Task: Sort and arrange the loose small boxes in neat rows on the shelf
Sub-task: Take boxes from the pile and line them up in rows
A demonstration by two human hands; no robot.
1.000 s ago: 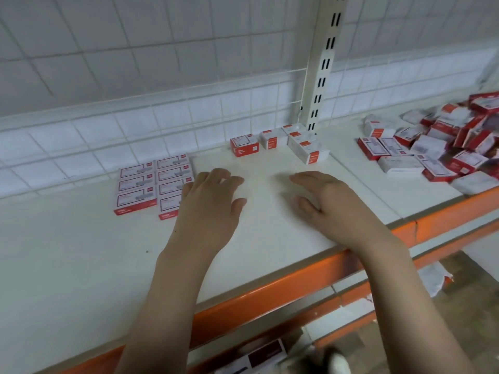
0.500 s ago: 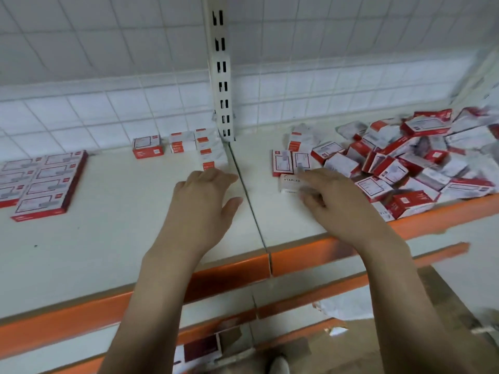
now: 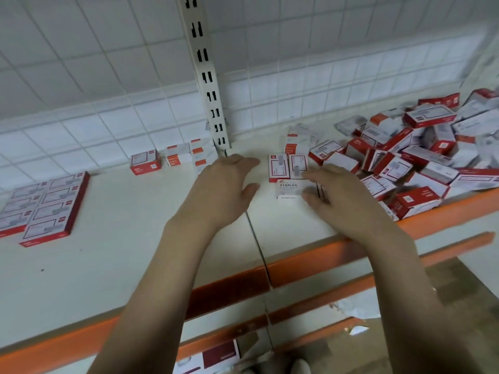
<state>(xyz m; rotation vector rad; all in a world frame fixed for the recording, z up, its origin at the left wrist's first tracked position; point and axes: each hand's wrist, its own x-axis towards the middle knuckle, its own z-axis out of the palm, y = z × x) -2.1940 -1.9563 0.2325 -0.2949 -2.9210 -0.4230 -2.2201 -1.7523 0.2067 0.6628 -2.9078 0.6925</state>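
white staples box [image 3: 289,188] lying flat, long axis sideways, right hand [image 3: 340,200] pinching it, left hand [image 3: 222,188] spread

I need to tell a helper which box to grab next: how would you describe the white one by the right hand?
Start at the slotted upright, then drop right of the shelf seam. Before two red-framed boxes lies the white box touching the right hand. It alone reads STAPLES.
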